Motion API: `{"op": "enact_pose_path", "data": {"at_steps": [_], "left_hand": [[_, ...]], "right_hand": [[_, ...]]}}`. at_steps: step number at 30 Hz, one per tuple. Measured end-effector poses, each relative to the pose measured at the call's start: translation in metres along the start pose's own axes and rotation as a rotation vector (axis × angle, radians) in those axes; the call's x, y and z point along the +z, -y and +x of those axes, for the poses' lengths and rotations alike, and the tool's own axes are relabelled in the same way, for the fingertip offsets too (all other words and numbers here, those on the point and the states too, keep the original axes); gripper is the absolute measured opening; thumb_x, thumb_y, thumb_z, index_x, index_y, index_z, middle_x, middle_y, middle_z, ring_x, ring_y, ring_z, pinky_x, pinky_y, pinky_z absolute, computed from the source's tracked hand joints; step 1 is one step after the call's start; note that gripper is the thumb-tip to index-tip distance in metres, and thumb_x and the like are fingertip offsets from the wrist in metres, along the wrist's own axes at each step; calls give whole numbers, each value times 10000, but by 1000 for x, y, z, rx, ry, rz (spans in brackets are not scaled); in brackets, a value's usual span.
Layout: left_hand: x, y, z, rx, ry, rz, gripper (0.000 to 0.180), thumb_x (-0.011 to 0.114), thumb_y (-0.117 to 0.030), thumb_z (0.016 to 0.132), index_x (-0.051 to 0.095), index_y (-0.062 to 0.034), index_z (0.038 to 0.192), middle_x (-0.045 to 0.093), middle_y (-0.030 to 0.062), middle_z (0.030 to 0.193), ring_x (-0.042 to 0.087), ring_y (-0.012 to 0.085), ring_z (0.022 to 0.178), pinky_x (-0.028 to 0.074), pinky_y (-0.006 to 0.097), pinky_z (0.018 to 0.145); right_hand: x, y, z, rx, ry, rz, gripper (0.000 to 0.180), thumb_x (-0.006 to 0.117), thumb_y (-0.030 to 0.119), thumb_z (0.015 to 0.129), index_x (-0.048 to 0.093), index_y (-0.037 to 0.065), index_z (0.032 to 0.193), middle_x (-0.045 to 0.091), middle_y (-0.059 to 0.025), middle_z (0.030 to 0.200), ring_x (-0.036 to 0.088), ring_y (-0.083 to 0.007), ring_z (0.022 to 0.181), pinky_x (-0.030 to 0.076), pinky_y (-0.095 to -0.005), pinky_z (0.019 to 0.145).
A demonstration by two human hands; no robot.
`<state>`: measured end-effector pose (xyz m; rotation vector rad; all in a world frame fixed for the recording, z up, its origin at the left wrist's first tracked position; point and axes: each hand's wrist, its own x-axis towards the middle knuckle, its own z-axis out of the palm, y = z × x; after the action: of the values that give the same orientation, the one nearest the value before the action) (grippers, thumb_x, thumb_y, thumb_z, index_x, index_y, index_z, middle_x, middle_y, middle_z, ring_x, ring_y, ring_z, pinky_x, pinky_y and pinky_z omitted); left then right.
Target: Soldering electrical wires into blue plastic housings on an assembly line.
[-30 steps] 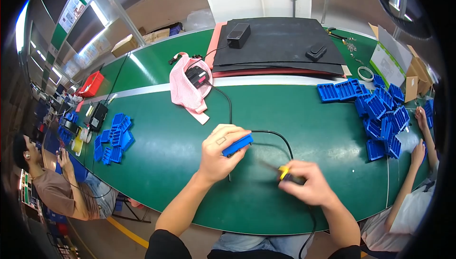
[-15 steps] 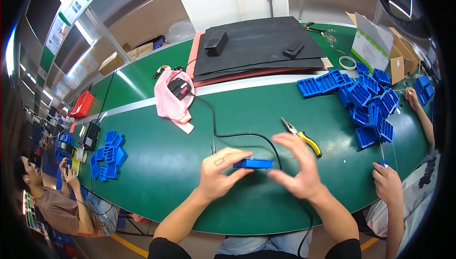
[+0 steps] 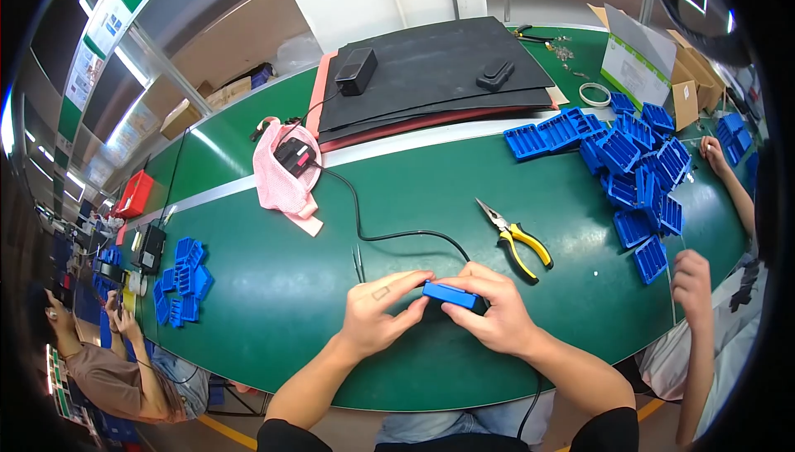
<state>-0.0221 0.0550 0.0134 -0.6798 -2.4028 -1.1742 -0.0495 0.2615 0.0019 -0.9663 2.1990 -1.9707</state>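
Observation:
A small blue plastic tray (image 3: 450, 294) is held above the green table, its narrow side showing; its inside is turned from view. My right hand (image 3: 499, 313) closes on its right end, thumb below and fingers above. At the opposite end, the thumb and forefinger of my left hand (image 3: 383, 313) pinch the tray's edge. Just beyond my left hand lie thin metal tweezers (image 3: 358, 263). Long-nose pliers (image 3: 515, 241) with yellow and black handles rest past my right hand, their handles spread. A black cable (image 3: 397, 236) runs behind and under my right hand.
Slotted blue trays pile up (image 3: 633, 162) at right, near a co-worker's hand (image 3: 691, 282); a smaller blue cluster (image 3: 184, 278) sits left. Black sheets (image 3: 439, 75) carry a black box (image 3: 356, 71). A pink cloth (image 3: 281, 178) lies under a black device (image 3: 296, 156). Another person sits far left.
My right hand has moved left and closed on the blue tray, uncovering the pliers' second handle. At right, another tray now lies at the pile's near edge, and the co-worker's hand has lifted away.

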Motion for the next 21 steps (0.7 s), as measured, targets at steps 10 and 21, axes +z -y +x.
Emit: {"op": "enact_pose_path", "data": {"at_steps": [10,21], "left_hand": [[-14,3,-2,-164,139,-303,217,698,29,787,683,29,1003,712,142,922,706,224,798,563,291,732],[-4,3,-1,-373,130,-646,213,620,34,873,665,67,1078,690,152,987,673,201,910,529,297,824]], "right_hand": [[-3,-8,-3,145,64,293,204,675,46,842,614,18,1034,591,-36,872,544,-112,811,438,-260,717],[-6,-16,-3,411,16,727,203,659,119,908,573,10,1056,623,-41,998,587,-90,932,483,-267,861]]}}
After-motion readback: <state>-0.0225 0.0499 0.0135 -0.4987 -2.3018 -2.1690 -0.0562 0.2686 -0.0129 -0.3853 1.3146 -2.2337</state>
